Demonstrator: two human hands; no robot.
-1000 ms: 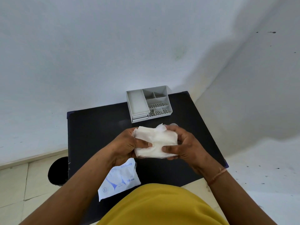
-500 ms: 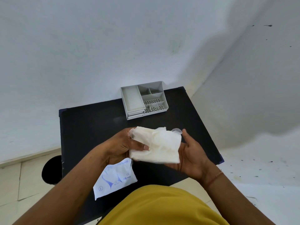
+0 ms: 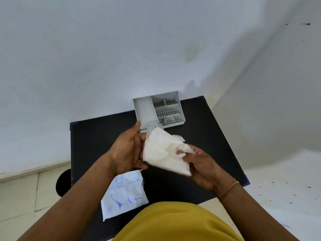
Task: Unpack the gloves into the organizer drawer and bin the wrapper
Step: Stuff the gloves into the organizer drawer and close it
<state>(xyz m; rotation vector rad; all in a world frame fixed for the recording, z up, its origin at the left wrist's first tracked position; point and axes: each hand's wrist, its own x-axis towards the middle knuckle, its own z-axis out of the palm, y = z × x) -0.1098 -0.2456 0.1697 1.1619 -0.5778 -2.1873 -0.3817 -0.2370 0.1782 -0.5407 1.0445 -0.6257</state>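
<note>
A round black bin [image 3: 62,183] stands on the floor just left of the dark rectangular surface [image 3: 97,136]. The flat white wrapper printed in blue [image 3: 124,193] lies at the near edge. The left hand [image 3: 127,150], its grip half open, cups the stack of thin translucent white gloves [image 3: 163,153]; the right hand [image 3: 202,165] pinches it, thumb on top. Beyond, the grey compartmented organizer [image 3: 159,110] sits with its drawer seemingly shut.
</note>
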